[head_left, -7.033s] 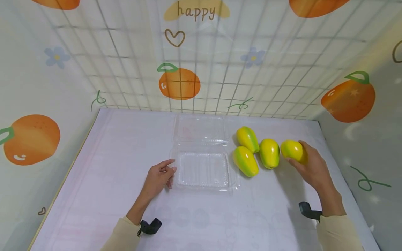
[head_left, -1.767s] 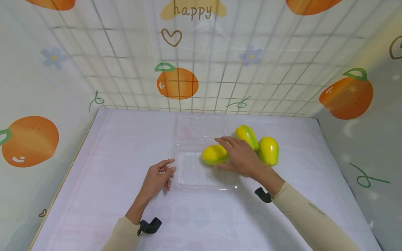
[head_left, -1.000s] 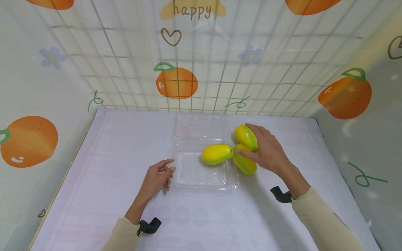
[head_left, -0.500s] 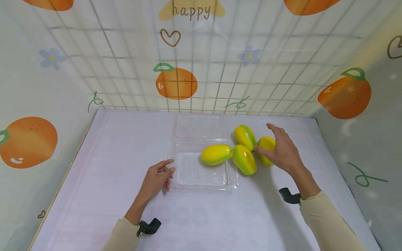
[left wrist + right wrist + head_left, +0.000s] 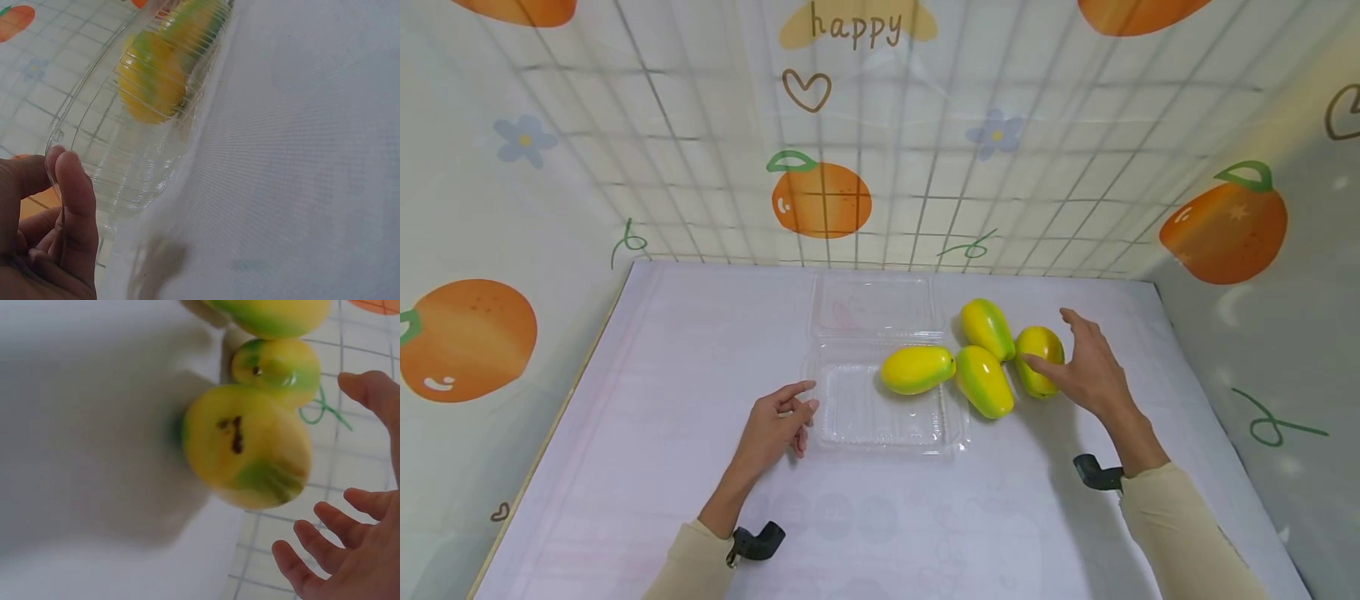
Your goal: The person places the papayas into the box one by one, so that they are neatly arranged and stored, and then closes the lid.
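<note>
- Left hand (image 5: 778,425) pinches the clear box (image 5: 857,417) by its left rim, which would steady it.
- Right hand (image 5: 1092,371), spread fruit-wide and holding nothing, hangs by the rightmost fruit (image 5: 1040,341).
- One fruit (image 5: 913,369) lies inside the box; its end may overhang the rim.

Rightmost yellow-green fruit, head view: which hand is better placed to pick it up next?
Probably the right hand: it is open, right beside the rightmost fruit. The left hand pinches the left edge of the clear container.
</note>
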Demonstrator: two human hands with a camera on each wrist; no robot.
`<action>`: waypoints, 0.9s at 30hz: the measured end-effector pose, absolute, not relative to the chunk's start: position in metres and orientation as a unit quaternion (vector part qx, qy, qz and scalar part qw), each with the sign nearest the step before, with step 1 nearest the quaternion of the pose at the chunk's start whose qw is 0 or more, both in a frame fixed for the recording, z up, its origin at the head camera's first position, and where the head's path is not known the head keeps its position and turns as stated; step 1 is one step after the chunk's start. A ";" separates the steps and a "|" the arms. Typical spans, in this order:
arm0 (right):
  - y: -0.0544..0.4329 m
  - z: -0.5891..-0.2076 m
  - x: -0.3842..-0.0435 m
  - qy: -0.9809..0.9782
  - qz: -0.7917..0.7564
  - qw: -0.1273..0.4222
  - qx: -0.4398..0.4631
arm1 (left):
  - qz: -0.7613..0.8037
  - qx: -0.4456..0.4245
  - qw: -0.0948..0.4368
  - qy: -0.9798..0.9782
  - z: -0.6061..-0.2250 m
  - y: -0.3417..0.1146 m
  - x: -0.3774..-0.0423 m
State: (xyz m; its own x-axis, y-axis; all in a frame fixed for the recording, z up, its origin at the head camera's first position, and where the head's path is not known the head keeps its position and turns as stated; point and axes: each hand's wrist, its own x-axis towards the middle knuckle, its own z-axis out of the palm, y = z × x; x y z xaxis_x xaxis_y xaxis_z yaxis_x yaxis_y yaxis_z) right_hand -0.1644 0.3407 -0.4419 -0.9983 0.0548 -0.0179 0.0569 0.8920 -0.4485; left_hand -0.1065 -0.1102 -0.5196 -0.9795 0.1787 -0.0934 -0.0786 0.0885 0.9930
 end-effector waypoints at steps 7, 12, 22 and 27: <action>0.348 -0.458 -0.169 0.971 -0.233 0.019 0.046 | 0.673 0.037 0.095 0.733 -0.522 -0.111 -0.108; 0.349 -0.465 -0.172 0.971 -0.230 0.032 0.058 | 0.672 0.036 0.093 0.734 -0.523 -0.111 -0.108; 0.346 -0.477 -0.173 0.963 -0.252 0.052 0.075 | 0.669 0.035 0.089 0.737 -0.525 -0.112 -0.107; 0.345 -0.480 -0.174 0.961 -0.261 0.049 0.077 | 0.669 0.036 0.089 0.737 -0.524 -0.112 -0.107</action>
